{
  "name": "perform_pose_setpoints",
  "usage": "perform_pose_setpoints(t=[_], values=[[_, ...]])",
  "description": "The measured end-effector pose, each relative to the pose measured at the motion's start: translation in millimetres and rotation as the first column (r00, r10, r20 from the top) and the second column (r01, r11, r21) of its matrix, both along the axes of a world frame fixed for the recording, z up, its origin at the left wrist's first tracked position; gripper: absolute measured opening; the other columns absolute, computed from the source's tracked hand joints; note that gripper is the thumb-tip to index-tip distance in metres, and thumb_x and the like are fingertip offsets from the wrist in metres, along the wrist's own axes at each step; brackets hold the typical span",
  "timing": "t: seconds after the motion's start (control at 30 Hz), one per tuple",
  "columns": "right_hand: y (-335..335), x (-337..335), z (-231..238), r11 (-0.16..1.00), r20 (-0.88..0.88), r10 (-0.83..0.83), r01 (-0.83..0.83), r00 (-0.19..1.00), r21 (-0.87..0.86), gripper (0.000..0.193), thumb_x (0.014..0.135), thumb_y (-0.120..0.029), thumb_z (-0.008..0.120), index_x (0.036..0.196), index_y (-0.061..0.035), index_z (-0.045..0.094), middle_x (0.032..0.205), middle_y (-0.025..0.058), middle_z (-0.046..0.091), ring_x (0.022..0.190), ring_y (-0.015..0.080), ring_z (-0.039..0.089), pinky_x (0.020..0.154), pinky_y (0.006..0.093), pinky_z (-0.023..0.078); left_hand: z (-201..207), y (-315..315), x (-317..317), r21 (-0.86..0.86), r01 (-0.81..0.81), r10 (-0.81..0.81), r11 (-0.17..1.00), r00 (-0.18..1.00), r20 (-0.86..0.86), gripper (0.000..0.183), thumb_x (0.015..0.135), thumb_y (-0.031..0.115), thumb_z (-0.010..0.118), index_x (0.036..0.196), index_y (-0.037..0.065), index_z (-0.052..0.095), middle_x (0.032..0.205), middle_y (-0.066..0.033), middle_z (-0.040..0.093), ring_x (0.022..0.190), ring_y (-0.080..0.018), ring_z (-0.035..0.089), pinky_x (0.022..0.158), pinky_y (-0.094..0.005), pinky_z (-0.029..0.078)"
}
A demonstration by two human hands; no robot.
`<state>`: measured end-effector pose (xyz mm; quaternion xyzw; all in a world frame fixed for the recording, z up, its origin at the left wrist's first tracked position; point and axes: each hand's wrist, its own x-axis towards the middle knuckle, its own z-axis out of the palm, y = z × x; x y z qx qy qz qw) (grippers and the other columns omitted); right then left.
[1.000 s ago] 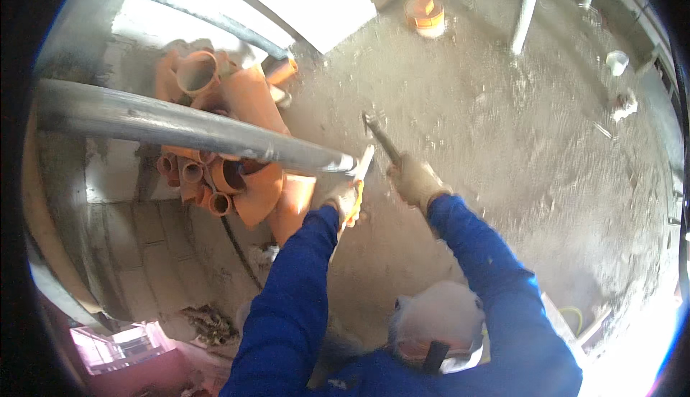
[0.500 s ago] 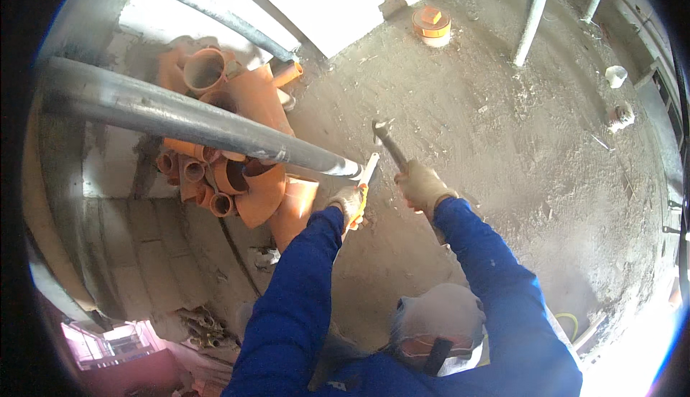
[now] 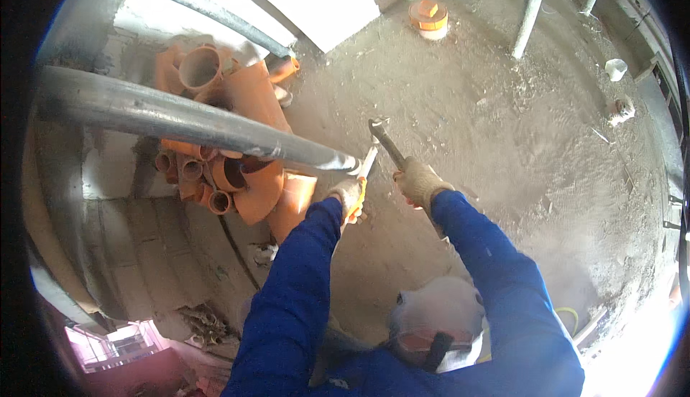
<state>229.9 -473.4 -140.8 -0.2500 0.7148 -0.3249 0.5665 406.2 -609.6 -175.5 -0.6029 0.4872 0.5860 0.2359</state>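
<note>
My left hand [image 3: 351, 197], in a pale work glove, is closed around a chisel [image 3: 368, 160] with an orange grip. The chisel's light upper end points away from me, beside the lower end of a thick grey pipe [image 3: 287, 145]. My right hand [image 3: 420, 181], gloved too, is wrapped around the shaft of a hammer [image 3: 389, 145]. The hammer's head sits just beyond the chisel's upper end; I cannot tell whether they touch. The chisel's lower part is mostly hidden by my left hand.
Orange plastic pipes and fittings [image 3: 262, 192] are piled at the left. An orange-capped stub [image 3: 429, 20] stands on the rough concrete floor [image 3: 467, 131] at the back. Grey upright pipes [image 3: 532, 12] rise at the far right. A rounded pale object with a dark strap [image 3: 438, 318] lies close to me.
The hammer's head and the chisel's upper end have come slightly closer together. Both hands keep their hold, and the whole view has shifted a little.
</note>
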Motion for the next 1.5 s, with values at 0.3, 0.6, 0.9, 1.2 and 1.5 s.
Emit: perform_pose_setpoints(t=[0.3,0.6,0.9,1.2,1.5], values=[[-12,-16,24,0.692,-0.137,-0.595,0.418,0.792,-0.589,0.030,0.095,-0.030,0.058,0.106,-0.0019,0.054,0.075,0.0137,0.066,0.057,0.0251,0.067,0.049,0.0387,0.052,-4,-5,-2,0.076,-0.034,0.034,0.997,0.999,-0.003,0.054,0.096,0.064,0.045,0.069,0.018,0.043,0.048,-0.0009,0.039,0.037,-0.0190,0.040,0.036,-0.0357,0.029],[17,-9,-43,0.985,0.265,-0.137,0.103,0.954,0.139,0.013,0.092,-0.020,0.057,0.092,-0.0067,0.056,0.059,0.0019,0.048,0.043,0.0158,0.047,0.038,0.0369,0.040,-8,-15,-4,0.078,-0.036,0.042,0.996,0.995,-0.087,0.043,0.097,0.059,0.051,0.080,0.019,0.051,0.054,-0.0003,0.045,0.038,-0.0179,0.039,0.037,-0.0350,0.029],[89,12,-60,0.935,0.350,-0.350,0.301,0.869,0.187,0.017,0.094,-0.023,0.055,0.099,-0.0068,0.055,0.061,0.0039,0.048,0.043,0.0178,0.046,0.039,0.0377,0.039,-56,85,102,0.004,-0.583,0.554,0.813,0.770,-0.317,0.040,0.096,0.056,0.056,0.090,0.017,0.060,0.052,0.0007,0.045,0.035,-0.0158,0.042,0.031,-0.0347,0.031],[91,23,-50,0.933,0.338,-0.358,0.323,0.870,0.157,0.017,0.095,-0.023,0.055,0.098,-0.0068,0.053,0.059,0.0016,0.044,0.043,0.0153,0.044,0.039,0.0349,0.036,-47,56,47,-0.124,-0.290,0.266,0.949,0.948,-0.177,0.045,0.098,0.064,0.041,0.097,0.020,0.050,0.057,0.0000,0.044,0.036,-0.0160,0.042,0.033,-0.0331,0.035],[65,3,14,0.954,0.206,-0.275,0.293,0.939,-0.064,0.024,0.094,-0.026,0.063,0.104,-0.0055,0.054,0.062,0.0025,0.052,0.048,0.0138,0.054,0.043,0.0311,0.045,-40,53,28,-0.096,-0.324,0.290,0.941,0.921,-0.259,0.044,0.098,0.063,0.045,0.091,0.019,0.048,0.053,0.0006,0.041,0.035,-0.0163,0.040,0.033,-0.0328,0.034]])
